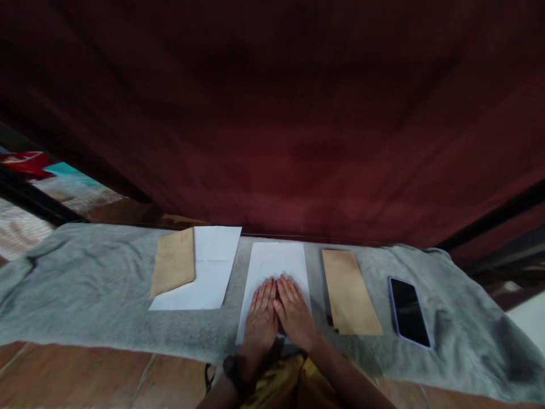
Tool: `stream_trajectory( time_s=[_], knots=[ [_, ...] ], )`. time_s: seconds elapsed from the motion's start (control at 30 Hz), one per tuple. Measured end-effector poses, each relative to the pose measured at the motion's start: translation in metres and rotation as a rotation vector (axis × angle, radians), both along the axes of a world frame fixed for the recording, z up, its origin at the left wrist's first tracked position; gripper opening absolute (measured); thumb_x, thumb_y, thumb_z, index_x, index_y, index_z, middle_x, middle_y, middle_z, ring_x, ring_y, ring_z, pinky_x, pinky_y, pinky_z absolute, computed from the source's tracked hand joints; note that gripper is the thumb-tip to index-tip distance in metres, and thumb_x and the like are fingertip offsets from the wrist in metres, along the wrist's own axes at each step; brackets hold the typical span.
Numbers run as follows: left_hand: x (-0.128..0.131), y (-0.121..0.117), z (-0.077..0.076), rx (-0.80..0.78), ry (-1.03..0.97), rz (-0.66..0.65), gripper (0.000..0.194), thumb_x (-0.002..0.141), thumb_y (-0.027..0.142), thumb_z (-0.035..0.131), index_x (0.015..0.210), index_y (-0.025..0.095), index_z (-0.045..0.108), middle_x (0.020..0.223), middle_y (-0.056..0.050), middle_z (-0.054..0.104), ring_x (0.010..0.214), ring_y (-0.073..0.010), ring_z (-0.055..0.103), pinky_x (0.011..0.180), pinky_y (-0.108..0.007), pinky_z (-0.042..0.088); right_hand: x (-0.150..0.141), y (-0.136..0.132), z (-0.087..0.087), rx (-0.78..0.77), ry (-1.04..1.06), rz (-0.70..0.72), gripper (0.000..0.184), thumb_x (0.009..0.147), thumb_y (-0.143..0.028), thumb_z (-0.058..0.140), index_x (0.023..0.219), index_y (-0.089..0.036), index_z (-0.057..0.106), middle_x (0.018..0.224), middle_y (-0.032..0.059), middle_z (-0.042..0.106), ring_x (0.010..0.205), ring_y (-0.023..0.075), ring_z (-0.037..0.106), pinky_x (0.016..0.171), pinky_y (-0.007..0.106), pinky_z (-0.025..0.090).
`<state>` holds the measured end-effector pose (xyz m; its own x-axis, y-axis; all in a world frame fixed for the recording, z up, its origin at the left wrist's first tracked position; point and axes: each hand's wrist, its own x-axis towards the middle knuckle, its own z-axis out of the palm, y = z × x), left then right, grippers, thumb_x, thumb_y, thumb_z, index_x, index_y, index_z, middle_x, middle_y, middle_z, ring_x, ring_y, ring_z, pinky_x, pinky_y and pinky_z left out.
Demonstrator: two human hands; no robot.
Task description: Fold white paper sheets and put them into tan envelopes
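Note:
A white sheet of paper (276,260) lies in the middle of a grey cloth (97,284). My left hand (260,321) and my right hand (293,312) rest flat on its near half, side by side and touching, fingers stretched out and pointing away from me. Neither hand holds anything. A dark band sits on my left wrist.
Left of the sheet lies a brown envelope (174,261) overlapping another white sheet (213,270). To the right lie a second brown envelope (349,292) and a dark-screened phone (409,312). A dark red curtain (272,113) hangs behind. Tiled floor (85,375) shows in front.

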<state>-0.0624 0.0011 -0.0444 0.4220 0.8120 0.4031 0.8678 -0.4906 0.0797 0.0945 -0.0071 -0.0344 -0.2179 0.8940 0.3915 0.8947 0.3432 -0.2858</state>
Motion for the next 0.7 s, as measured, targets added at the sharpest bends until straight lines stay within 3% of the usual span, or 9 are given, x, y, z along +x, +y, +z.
stream_trajectory(
  time_s=[0.1,0.2,0.4,0.7],
  knots=[
    [0.004,-0.021,-0.004,0.042,0.042,-0.065,0.071,0.094,0.013,0.037,0.162,0.008,0.019,0.160,-0.015,0.044,0.150,-0.0240,0.037,0.122,-0.044,0.032,-0.008,-0.022,0.002,-0.039,-0.034,0.058,0.055,0.109,-0.033,0.034,0.160,-0.015,0.030,0.163,0.0069,0.038,0.152,0.0183,0.033,0.125,0.040,0.031],
    [-0.002,-0.027,0.000,0.030,0.054,-0.057,0.066,0.096,0.014,0.036,0.161,0.008,0.026,0.159,-0.015,0.044,0.151,-0.0247,0.037,0.123,-0.045,0.030,-0.002,-0.028,0.002,-0.041,-0.064,0.043,0.058,0.108,-0.038,0.038,0.160,-0.014,0.030,0.162,0.0089,0.040,0.151,0.0206,0.035,0.126,0.042,0.029],
    [-0.026,-0.029,0.014,-0.086,0.033,0.057,0.060,0.101,0.028,0.038,0.159,0.012,0.032,0.158,-0.015,0.045,0.149,-0.0268,0.039,0.121,-0.048,0.035,0.013,-0.033,0.002,-0.044,-0.088,-0.081,0.060,0.107,-0.041,0.038,0.160,-0.013,0.031,0.161,0.0122,0.042,0.148,0.0254,0.040,0.124,0.044,0.030],
    [-0.061,-0.047,0.014,-0.041,0.017,0.175,0.062,0.104,0.034,0.037,0.161,0.013,0.026,0.159,-0.016,0.045,0.148,-0.0280,0.041,0.120,-0.049,0.036,0.029,-0.042,-0.003,-0.041,-0.135,-0.190,0.066,0.107,-0.045,0.036,0.163,-0.011,0.023,0.162,0.0145,0.039,0.148,0.0289,0.039,0.122,0.046,0.029]
  ],
)
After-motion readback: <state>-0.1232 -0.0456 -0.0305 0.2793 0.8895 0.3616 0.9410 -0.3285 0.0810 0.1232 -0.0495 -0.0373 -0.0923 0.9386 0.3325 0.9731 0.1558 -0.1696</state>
